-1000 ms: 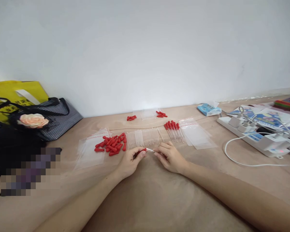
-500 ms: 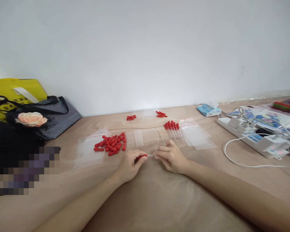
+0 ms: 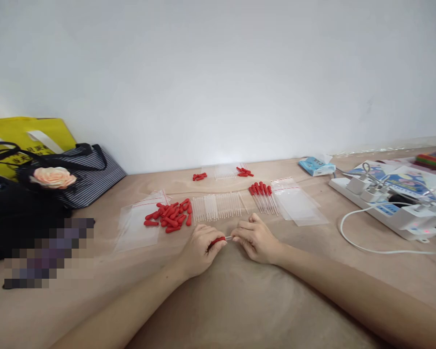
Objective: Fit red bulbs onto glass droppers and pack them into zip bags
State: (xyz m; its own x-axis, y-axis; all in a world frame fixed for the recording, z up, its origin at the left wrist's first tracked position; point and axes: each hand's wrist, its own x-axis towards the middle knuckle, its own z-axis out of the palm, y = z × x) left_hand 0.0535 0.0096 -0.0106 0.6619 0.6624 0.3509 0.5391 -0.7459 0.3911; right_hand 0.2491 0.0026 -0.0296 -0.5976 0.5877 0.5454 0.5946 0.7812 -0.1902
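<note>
My left hand [image 3: 200, 249] is closed around a red rubber dropper bulb [image 3: 218, 239], whose tip points right. A thin clear dropper tube [image 3: 229, 238] reaches from the bulb's end into the pinched fingers of my right hand [image 3: 256, 240]. How deep the tube sits in the bulb cannot be made out. Beyond my left hand lies a pile of loose red bulbs [image 3: 172, 215]. A row of clear tubes [image 3: 218, 207] is laid out behind both hands. Several droppers with red bulbs on their tubes [image 3: 262, 196] lie together beyond my right hand.
Clear zip bags [image 3: 298, 206] lie at the right, more bags [image 3: 131, 230] at the left. Small red bulbs [image 3: 244, 171] are by the wall. A tissue pack [image 3: 317, 166] and a power strip [image 3: 385, 208] with cables stand right; a striped bag [image 3: 94, 177] stands left.
My left hand has shifted slightly right, toward my right hand. Less of the clear tube shows between the bulb and my right fingers. The view has moved slightly.
</note>
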